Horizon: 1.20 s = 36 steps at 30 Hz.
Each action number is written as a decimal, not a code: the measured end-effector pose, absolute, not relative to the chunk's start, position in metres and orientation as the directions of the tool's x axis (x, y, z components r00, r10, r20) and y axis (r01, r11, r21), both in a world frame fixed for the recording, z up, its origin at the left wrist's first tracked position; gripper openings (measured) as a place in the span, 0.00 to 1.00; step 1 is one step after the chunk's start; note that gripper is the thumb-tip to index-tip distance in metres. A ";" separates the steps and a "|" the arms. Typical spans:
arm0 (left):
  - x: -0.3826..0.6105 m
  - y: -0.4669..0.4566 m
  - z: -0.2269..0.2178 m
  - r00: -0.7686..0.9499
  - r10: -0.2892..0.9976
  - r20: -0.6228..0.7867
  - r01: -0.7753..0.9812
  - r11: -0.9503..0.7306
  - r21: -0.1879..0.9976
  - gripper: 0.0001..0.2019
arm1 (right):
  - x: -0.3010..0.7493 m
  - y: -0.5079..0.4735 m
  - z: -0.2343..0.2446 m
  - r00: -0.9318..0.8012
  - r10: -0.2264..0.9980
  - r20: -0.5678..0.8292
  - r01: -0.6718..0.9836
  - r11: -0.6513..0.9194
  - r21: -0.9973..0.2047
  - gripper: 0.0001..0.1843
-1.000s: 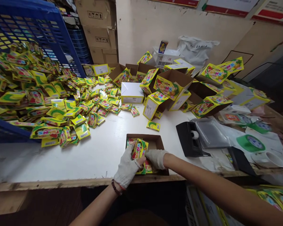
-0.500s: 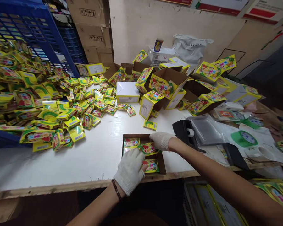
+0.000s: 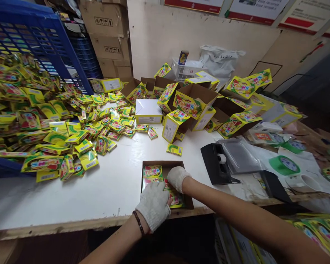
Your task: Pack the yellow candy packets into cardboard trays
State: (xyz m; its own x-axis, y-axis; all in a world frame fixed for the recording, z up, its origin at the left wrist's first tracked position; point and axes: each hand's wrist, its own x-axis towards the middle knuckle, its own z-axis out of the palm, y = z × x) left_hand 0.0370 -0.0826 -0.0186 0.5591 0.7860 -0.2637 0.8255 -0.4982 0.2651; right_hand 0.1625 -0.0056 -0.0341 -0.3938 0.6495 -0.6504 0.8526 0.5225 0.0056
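Note:
An open carton [image 3: 188,202] lies near the table's front edge with several small yellow-green printed packs [image 3: 152,171] flat inside it. My left hand [image 3: 154,205], in a white knitted glove, reaches over the carton's front left part. Its fingers lie spread over the packs, with the thumb apart. Also gloved, my right hand [image 3: 178,178] is inside the carton's right half, its fingers curled down on a small pack [image 3: 167,184]. The fingertips of both hands are partly hidden.
A large heap of similar packs [image 3: 46,110] spills from a blue crate [image 3: 38,36] on the left. Empty printed display boxes [image 3: 191,102] crowd the back. On the right are a black tape dispenser [image 3: 215,165], clear plastic sheets [image 3: 240,156] and a green tape roll [image 3: 284,165].
My right hand has moved from the carton's back right edge down and left into it, over the packs. My left hand stays over the front left part. The view has tilted slightly up.

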 end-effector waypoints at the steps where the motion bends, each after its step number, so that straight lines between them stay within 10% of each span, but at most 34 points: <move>1: 0.040 -0.079 -0.019 0.584 0.773 -0.248 0.808 -0.526 0.265 0.15 | 0.165 -0.001 -0.031 -0.396 0.652 -0.647 0.856 0.517 -0.003 0.10; 13: 0.066 -0.061 -0.030 0.643 0.669 -0.372 0.764 -0.592 0.256 0.25 | 0.227 0.090 -0.039 -0.182 0.929 -0.322 0.983 0.182 -0.029 0.28; 17: 0.057 -0.064 -0.030 0.652 0.693 -0.307 0.757 -0.574 0.312 0.22 | 0.241 0.082 -0.043 -0.154 0.935 -0.320 0.987 0.132 -0.089 0.20; 24: 0.038 -0.064 -0.035 0.574 0.787 -0.227 0.817 -0.529 0.232 0.24 | 0.258 0.046 0.019 -0.388 0.900 -0.198 0.910 0.342 -0.232 0.12; 30: 0.040 -0.068 -0.036 0.538 0.798 -0.272 0.843 -0.498 0.206 0.26 | 0.194 0.019 0.028 -0.474 0.794 -0.381 0.838 0.539 0.081 0.11; 36: 0.038 -0.068 -0.031 0.536 0.795 -0.284 0.842 -0.484 0.237 0.24 | 0.160 0.007 0.002 -0.382 0.848 -0.367 0.883 0.452 0.125 0.12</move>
